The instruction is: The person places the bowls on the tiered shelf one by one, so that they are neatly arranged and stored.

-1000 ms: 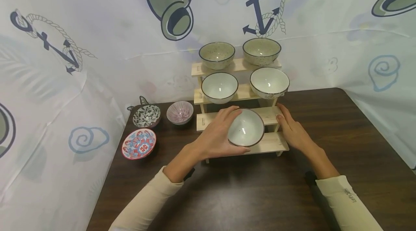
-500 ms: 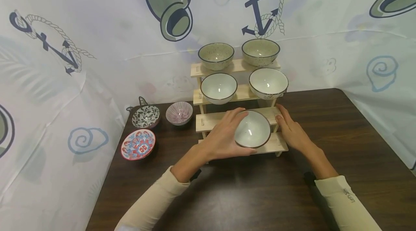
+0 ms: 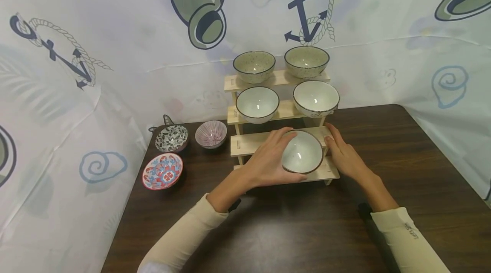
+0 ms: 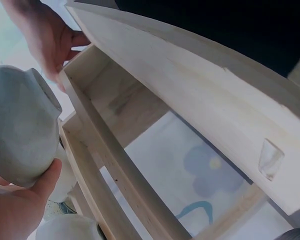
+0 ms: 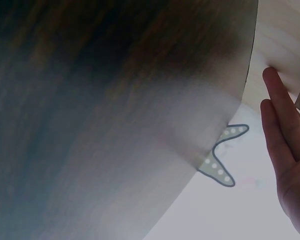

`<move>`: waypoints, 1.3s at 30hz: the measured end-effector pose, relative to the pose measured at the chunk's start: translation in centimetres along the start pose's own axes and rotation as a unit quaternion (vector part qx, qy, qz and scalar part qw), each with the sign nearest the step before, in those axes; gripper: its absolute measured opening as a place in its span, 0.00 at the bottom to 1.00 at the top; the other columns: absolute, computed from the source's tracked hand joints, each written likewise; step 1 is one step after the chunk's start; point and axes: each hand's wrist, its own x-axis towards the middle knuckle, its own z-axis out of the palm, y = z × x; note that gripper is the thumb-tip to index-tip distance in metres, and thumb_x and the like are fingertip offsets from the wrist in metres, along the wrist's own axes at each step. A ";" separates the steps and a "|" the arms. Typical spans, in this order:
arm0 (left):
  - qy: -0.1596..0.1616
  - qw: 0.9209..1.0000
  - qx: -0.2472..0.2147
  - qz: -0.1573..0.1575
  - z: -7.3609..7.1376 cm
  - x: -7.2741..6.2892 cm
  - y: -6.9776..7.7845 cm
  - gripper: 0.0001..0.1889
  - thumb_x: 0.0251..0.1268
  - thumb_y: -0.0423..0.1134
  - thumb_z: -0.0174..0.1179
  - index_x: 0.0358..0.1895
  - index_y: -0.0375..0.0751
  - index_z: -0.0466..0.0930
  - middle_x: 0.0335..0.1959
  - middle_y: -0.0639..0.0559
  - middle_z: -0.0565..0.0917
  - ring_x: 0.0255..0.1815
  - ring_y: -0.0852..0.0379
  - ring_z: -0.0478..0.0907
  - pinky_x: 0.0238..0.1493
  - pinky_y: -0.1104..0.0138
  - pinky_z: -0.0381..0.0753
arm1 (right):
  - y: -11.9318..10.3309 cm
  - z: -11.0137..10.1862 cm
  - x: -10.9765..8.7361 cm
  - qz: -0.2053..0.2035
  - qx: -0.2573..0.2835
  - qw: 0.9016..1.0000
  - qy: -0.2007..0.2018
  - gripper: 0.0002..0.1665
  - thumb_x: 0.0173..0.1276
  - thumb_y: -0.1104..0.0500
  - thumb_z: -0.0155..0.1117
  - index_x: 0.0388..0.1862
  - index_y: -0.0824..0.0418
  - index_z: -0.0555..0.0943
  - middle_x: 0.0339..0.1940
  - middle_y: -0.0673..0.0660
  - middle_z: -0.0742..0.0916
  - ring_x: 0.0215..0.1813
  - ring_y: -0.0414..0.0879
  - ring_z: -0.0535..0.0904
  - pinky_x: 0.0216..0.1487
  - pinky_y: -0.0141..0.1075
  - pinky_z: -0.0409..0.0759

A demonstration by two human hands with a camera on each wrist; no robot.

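Note:
My left hand grips a white bowl with a dark brown rim by its left side, thumb low and fingers at the far rim. The bowl is in front of the third tier of a stepped wooden stand; whether it touches a step I cannot tell. In the left wrist view the bowl appears tilted over the fingers. My right hand is at the stand's right end, its fingers extended along the edge. The right wrist view shows those straight fingers against pale wood.
Two speckled greenish bowls stand on the top tier, two white bowls on the second. Left on the dark table are a black-and-white floral bowl, a purple-striped bowl and a red-and-blue patterned bowl. A printed cloth hangs behind.
My left hand has carried the white bowl to the right, closer to my right hand. The right hand has stayed at the stand's right end.

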 end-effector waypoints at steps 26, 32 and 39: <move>-0.003 1.000 0.002 -0.006 1.8 1.6 -0.2 0.56 0.45 0.68 0.77 0.77 0.45 0.65 0.78 0.48 0.64 0.74 0.52 0.66 0.64 0.56 0.81 | 0.3 0.1 0.1 -0.005 0.002 1.000 0.003 0.37 0.86 0.37 0.25 0.87 0.46 0.42 0.69 0.79 0.77 0.54 0.73 0.84 0.47 0.62 0.81; -0.009 1.000 -0.004 -0.011 2.0 2.2 0.0 0.56 0.45 0.68 0.77 0.77 0.43 0.65 0.78 0.47 0.64 0.75 0.51 0.66 0.64 0.55 0.81 | 0.4 0.0 0.1 -0.014 -0.001 1.000 0.000 0.36 0.86 0.38 0.25 0.87 0.47 0.41 0.69 0.78 0.76 0.52 0.72 0.85 0.45 0.61 0.82; -0.002 1.000 -0.014 -0.007 1.9 2.8 0.2 0.56 0.45 0.65 0.78 0.76 0.42 0.66 0.77 0.45 0.65 0.74 0.50 0.66 0.66 0.54 0.79 | 0.4 -0.1 0.1 -0.010 0.001 1.000 -0.002 0.37 0.86 0.36 0.23 0.87 0.46 0.42 0.70 0.78 0.76 0.55 0.73 0.84 0.48 0.65 0.81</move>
